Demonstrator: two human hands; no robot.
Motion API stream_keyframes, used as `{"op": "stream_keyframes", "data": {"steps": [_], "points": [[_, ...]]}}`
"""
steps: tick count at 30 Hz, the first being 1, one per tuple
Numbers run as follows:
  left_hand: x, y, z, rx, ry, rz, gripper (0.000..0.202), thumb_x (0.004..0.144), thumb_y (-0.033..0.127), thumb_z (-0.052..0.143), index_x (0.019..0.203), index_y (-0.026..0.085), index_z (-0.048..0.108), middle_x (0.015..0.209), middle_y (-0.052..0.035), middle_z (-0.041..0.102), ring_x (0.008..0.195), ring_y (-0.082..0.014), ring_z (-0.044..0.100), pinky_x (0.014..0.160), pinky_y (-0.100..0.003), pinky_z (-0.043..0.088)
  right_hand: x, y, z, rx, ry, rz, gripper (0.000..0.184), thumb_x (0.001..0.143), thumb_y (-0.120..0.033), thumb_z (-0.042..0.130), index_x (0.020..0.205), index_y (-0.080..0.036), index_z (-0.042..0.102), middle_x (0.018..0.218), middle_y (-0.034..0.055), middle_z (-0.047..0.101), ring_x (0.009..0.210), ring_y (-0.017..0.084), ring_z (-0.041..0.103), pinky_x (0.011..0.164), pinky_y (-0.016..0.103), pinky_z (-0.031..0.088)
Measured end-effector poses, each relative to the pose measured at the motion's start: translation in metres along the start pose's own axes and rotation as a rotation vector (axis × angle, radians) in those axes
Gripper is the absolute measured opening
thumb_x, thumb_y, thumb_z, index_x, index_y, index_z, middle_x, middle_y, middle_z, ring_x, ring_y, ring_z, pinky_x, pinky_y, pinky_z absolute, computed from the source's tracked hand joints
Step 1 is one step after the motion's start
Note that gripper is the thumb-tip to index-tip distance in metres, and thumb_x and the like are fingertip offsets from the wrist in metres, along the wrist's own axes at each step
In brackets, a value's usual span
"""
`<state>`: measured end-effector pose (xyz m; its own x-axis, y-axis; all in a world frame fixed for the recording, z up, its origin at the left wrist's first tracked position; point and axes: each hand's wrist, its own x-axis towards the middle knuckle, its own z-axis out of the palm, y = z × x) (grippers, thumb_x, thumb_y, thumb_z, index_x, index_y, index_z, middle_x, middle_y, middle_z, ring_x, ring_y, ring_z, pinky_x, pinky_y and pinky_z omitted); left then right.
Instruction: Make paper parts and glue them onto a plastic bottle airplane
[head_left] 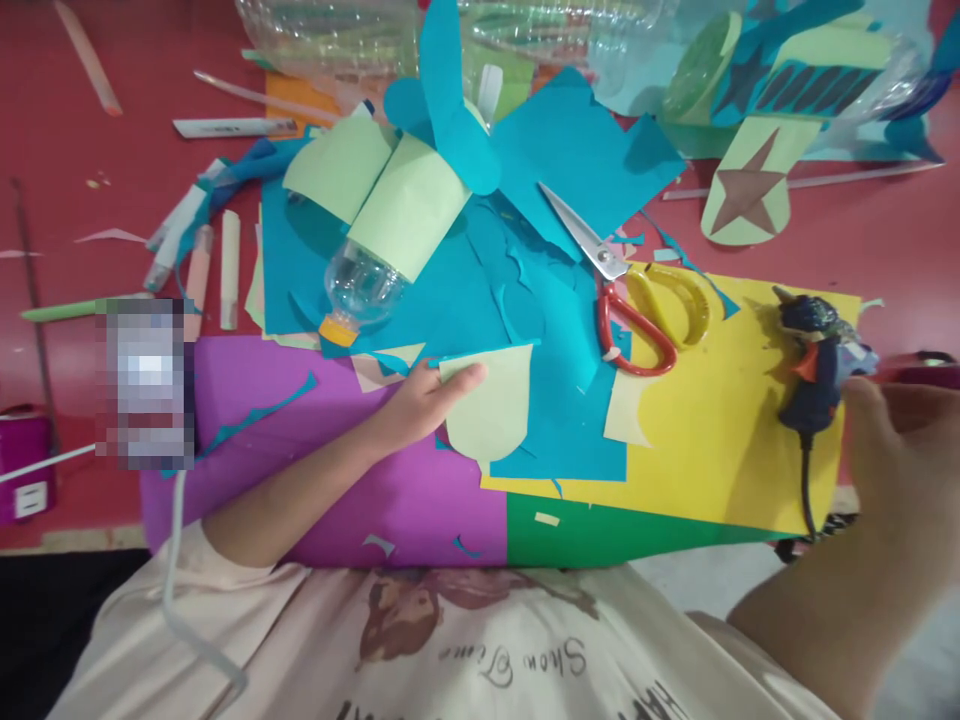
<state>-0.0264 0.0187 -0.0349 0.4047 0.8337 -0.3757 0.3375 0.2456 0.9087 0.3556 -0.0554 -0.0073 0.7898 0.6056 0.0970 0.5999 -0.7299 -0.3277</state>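
My left hand [435, 400] pinches a pale green paper piece [489, 410] with a rounded lower end, thumb on top; a thin blue edge runs along its upper side. My right hand [900, 420] is at the far right, thumb beside a dark blue glue gun [814, 370] and fingers apart from the thumb, partly cut off by the frame. The gun is over yellow card [735, 430], its cord hanging down. Scissors [615, 265] with one red and one yellow handle lie spread on blue paper. A clear bottle [364, 285] wrapped in pale green paper carries a blue propeller [457, 120].
Purple card [322, 500] and green card [585, 525] lie nearest my body. Markers [180, 235], a utility knife [232, 127] and a blurred-out device [146, 385] with a cable are on the left. Another decorated bottle [832, 75] lies at the back right, among paper scraps.
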Motion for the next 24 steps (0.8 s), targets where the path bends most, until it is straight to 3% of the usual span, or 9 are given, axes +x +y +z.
{"op": "stream_keyframes", "data": {"steps": [2,5,9,12,15,17,19,22,24], "points": [[0.000,0.001,-0.001,0.002,-0.018,-0.020,0.043,0.082,0.056,0.049,0.058,0.022,0.041,0.055,0.0030,0.044,0.060,-0.0129,0.049,0.062,-0.027,0.046,0.005,0.003,0.003,-0.045,-0.075,0.109,0.023,0.058,-0.026,0.071,0.062,-0.027,0.048,0.058,-0.0008,0.047,0.063,0.026,0.054,0.077,0.052,0.046],[0.002,0.001,-0.005,0.019,-0.063,-0.055,0.041,0.080,0.057,0.049,0.064,0.020,0.051,0.061,0.0019,0.053,0.066,-0.0145,0.055,0.068,-0.028,0.049,0.007,-0.004,0.012,0.130,-0.059,0.162,0.029,0.048,-0.022,0.077,0.063,-0.025,0.052,0.059,-0.0033,0.050,0.055,0.018,0.049,0.070,0.045,0.046],[0.004,0.000,-0.012,0.033,-0.070,-0.090,0.042,0.079,0.058,0.051,0.066,0.019,0.057,0.064,0.0004,0.058,0.070,-0.0166,0.059,0.070,-0.030,0.050,0.011,-0.013,0.020,0.446,0.003,0.287,0.020,0.040,-0.019,0.079,0.053,-0.022,0.063,0.056,0.0012,0.057,0.049,0.015,0.046,0.057,0.042,0.040],[0.005,-0.002,-0.013,0.034,-0.048,-0.051,0.041,0.081,0.056,0.050,0.066,0.018,0.059,0.066,-0.0006,0.060,0.072,-0.0174,0.061,0.072,-0.030,0.052,0.012,-0.016,0.019,0.680,0.029,0.419,0.018,0.042,-0.020,0.077,0.042,-0.023,0.059,0.056,0.0041,0.058,0.047,0.014,0.049,0.052,0.041,0.038],[0.005,-0.003,-0.011,0.086,-0.028,0.035,0.042,0.084,0.056,0.049,0.071,0.019,0.063,0.070,-0.0021,0.064,0.083,-0.0200,0.063,0.086,-0.034,0.052,0.001,-0.024,0.014,0.908,-0.225,0.367,0.014,0.044,-0.021,0.073,0.050,-0.022,0.060,0.064,0.0054,0.058,0.049,0.014,0.051,0.045,0.036,0.035],[0.004,-0.003,-0.009,0.088,-0.015,0.075,0.043,0.086,0.057,0.049,0.084,0.019,0.068,0.082,-0.0038,0.070,0.097,-0.0213,0.063,0.100,-0.035,0.047,-0.017,-0.036,0.009,0.973,-0.496,0.347,0.023,0.041,-0.012,0.071,0.059,-0.023,0.062,0.066,0.0038,0.056,0.050,0.012,0.050,0.042,0.031,0.031],[0.002,-0.001,-0.007,0.080,-0.013,0.093,0.044,0.087,0.058,0.050,0.098,0.020,0.070,0.094,-0.0049,0.072,0.108,-0.0213,0.061,0.107,-0.033,0.043,-0.039,-0.051,0.005,1.027,-0.627,0.345,0.029,0.043,-0.008,0.069,0.065,-0.024,0.060,0.068,0.0021,0.057,0.045,0.009,0.044,0.038,0.027,0.027],[0.000,0.000,-0.005,0.082,-0.039,0.098,0.046,0.089,0.056,0.049,0.109,0.020,0.070,0.095,-0.0046,0.073,0.109,-0.0204,0.062,0.104,-0.028,0.044,-0.074,-0.074,0.004,1.086,-0.920,0.319,0.023,0.050,-0.014,0.065,0.069,-0.024,0.058,0.063,0.0006,0.057,0.034,0.006,0.035,0.033,0.024,0.017],[-0.001,0.001,-0.004,0.091,-0.052,0.110,0.047,0.092,0.053,0.046,0.116,0.020,0.068,0.093,-0.0036,0.073,0.104,-0.0193,0.064,0.100,-0.027,0.046,-0.094,-0.085,0.006,1.126,-1.040,0.285,0.016,0.055,-0.019,0.064,0.070,-0.022,0.058,0.056,-0.0006,0.055,0.032,0.007,0.036,0.031,0.024,0.018]]}}
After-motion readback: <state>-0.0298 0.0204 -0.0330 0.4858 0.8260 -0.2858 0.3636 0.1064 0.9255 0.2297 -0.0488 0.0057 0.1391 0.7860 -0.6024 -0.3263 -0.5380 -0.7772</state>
